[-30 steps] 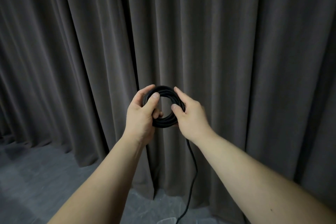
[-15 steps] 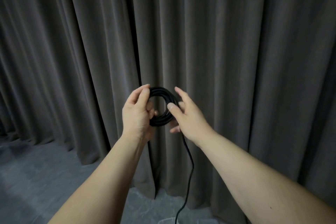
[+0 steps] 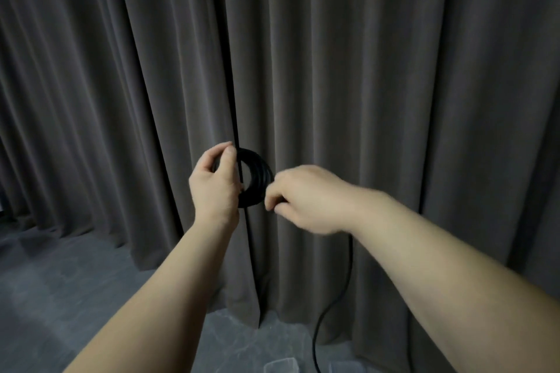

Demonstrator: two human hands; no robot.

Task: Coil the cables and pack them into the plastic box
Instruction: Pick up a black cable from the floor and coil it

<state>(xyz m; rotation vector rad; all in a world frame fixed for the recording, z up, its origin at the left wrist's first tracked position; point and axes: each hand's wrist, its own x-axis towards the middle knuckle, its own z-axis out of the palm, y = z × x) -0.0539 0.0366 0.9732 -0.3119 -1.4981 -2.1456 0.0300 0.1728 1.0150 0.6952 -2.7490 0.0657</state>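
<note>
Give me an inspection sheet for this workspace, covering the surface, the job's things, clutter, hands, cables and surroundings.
Surface: grey floor; no table in view.
Job's things: black cable coil held up in front of the curtain; clear plastic box only partly in view at the bottom edge.
Clutter: nothing seen.
Hands: left hand grips the coil's left side; right hand has fingers curled at the coil's right edge, seemingly pinching the cable.
Cables: loose cable tail hangs below the right forearm down to the floor.
Surroundings: dark pleated curtain fills the background.
</note>
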